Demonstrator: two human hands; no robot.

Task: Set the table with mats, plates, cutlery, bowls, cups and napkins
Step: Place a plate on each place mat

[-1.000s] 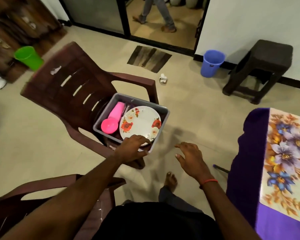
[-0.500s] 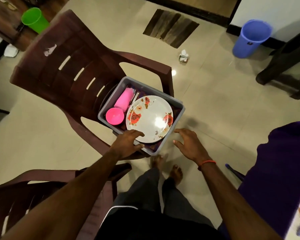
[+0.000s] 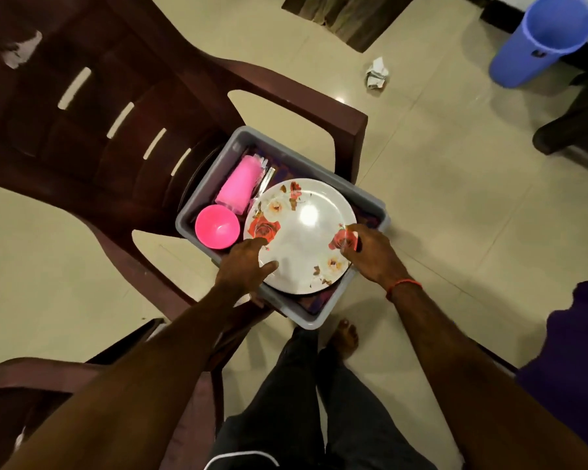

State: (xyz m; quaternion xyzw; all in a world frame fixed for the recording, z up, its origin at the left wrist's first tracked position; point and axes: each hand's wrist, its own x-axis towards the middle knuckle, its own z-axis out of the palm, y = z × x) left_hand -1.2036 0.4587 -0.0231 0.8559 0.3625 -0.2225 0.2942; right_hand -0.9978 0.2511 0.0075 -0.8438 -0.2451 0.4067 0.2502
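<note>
A grey tub stands on the seat of a dark brown plastic chair. Inside it lies a white plate with red flowers, a pink bowl to its left, and a stack of pink cups lying on its side behind the bowl. Cutlery shows beside the cups. My left hand grips the plate's near left rim, thumb on top. My right hand pinches the plate's right rim. A purple cloth lies under the plate.
A second brown chair is at the lower left. A blue bin stands at the top right, crumpled paper lies on the floor, and the purple tablecloth edge hangs at the right. My bare foot is below the tub.
The view has closed in on the tub. My right hand moved from open air beside the tub onto the plate's right rim. My left hand stays on the near rim.
</note>
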